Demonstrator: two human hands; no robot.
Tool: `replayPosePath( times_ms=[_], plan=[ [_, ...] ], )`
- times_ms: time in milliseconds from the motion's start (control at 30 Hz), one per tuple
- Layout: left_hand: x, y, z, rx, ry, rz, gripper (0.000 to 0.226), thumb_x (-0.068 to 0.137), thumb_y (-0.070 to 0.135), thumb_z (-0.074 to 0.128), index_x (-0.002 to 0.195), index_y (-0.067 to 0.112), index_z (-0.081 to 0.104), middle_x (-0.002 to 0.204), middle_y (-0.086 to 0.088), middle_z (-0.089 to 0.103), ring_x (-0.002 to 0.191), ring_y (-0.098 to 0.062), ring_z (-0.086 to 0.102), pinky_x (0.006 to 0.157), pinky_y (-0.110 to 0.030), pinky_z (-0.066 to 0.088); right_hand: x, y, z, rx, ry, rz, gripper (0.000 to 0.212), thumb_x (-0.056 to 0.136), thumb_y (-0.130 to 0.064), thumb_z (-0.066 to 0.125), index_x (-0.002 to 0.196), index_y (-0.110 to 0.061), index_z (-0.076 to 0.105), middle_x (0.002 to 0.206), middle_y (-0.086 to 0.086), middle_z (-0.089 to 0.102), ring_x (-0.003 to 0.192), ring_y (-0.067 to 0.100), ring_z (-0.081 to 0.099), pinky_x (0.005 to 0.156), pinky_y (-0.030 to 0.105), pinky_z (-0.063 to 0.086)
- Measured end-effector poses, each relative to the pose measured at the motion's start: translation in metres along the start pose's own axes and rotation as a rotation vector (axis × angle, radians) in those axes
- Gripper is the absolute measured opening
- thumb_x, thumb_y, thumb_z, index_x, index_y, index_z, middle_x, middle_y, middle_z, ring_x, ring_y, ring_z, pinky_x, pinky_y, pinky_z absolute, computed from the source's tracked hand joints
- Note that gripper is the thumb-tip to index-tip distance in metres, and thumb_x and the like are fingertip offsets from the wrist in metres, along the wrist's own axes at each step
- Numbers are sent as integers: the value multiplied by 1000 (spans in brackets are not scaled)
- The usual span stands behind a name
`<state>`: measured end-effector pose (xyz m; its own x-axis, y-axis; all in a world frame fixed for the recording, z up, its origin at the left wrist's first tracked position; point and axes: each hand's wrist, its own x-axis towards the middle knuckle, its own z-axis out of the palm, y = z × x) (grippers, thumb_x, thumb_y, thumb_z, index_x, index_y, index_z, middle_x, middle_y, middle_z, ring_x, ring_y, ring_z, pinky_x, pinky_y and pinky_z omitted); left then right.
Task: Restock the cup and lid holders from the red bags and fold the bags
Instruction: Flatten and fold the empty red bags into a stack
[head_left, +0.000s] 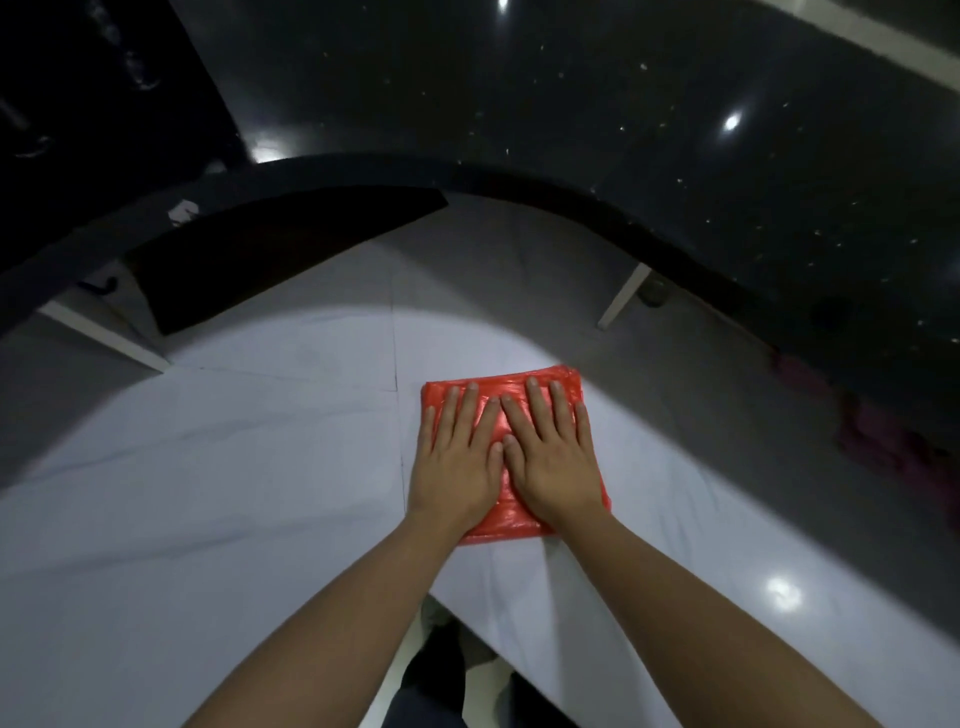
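pressing flat on the red bag (519, 457), the left hand (457, 462) and right hand (550, 462) lie side by side, fingers straight, each grip open. the bag is a glossy, crinkled plastic rectangle, folded, near the right edge of the smooth white worktop (208, 493). beyond the worktop is a dark speckled floor (571, 93).

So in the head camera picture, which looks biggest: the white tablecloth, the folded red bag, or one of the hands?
1. White tablecloth, by far.
2. Folded red bag.
3. Left hand and right hand: they look alike, so no ranking between them.
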<state>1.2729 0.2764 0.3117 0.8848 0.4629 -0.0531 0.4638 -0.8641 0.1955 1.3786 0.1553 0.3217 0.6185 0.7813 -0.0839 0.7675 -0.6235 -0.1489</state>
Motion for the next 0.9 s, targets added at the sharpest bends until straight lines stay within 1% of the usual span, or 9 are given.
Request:
replayPosePath(
  times_ms=[100,267,400,500,633,700,767,833,900],
  plan=[
    [0,0,3,10,-6,-17,62,106,46,14,163,22,9,170,-6,4,157,-24,-5,126,-51,8,1,1,2,19,11,5,58,108,-46,24,162,-31,13,171,2,1,157,24,-9,126,52,3],
    [1,1,5,13,-29,-36,63,107,46,22,163,22,6,170,-5,-1,156,-24,-9,126,-52,8,3,1,3,-1,-31,11,59,107,-47,17,163,-28,11,171,3,-2,156,24,-11,126,52,2],
    [0,3,4,28,-35,-62,64,107,49,15,162,23,-1,170,-6,-9,155,-28,-14,126,-53,3,4,-1,3,3,-48,16,58,108,-45,19,163,-29,6,170,3,-7,156,24,-15,126,53,0],
    [1,4,3,45,-34,-65,63,106,51,11,162,25,-2,170,-7,-10,155,-32,-14,125,-55,1,4,0,3,11,-49,20,58,108,-45,20,163,-30,6,170,3,-8,155,24,-16,125,53,-2],
    [0,2,4,37,-48,-73,64,106,50,16,162,26,-2,170,-7,-10,155,-32,-14,125,-56,1,5,0,4,8,-53,11,58,108,-46,16,162,-31,4,170,3,-8,155,25,-16,125,54,-2],
    [4,3,-1,39,-84,-70,63,106,50,14,162,27,-3,169,-7,-13,154,-31,-19,125,-55,-2,7,1,0,-5,-90,10,58,107,-47,12,162,-32,-1,170,2,-13,154,24,-21,125,53,-5],
    [4,3,-11,16,-136,-38,63,104,51,7,161,29,-8,168,-6,-18,152,-29,-26,125,-54,-6,7,2,-9,40,-142,-10,57,108,-47,11,161,-35,-3,169,0,-15,153,22,-24,124,51,-11],
    [1,0,-25,-21,-125,-43,64,104,52,10,162,29,-4,169,-7,-16,152,-29,-25,125,-51,-4,5,5,-21,174,-134,-7,55,109,-44,17,162,-34,8,170,1,-7,155,20,-18,125,46,-11],
    [-6,-1,-40,-159,-69,-167,64,105,49,26,162,23,10,169,-11,-4,155,-31,-11,126,-50,6,1,12,-37,349,-38,80,51,109,-37,32,159,-27,30,170,5,12,157,23,4,127,43,3]
  ],
)
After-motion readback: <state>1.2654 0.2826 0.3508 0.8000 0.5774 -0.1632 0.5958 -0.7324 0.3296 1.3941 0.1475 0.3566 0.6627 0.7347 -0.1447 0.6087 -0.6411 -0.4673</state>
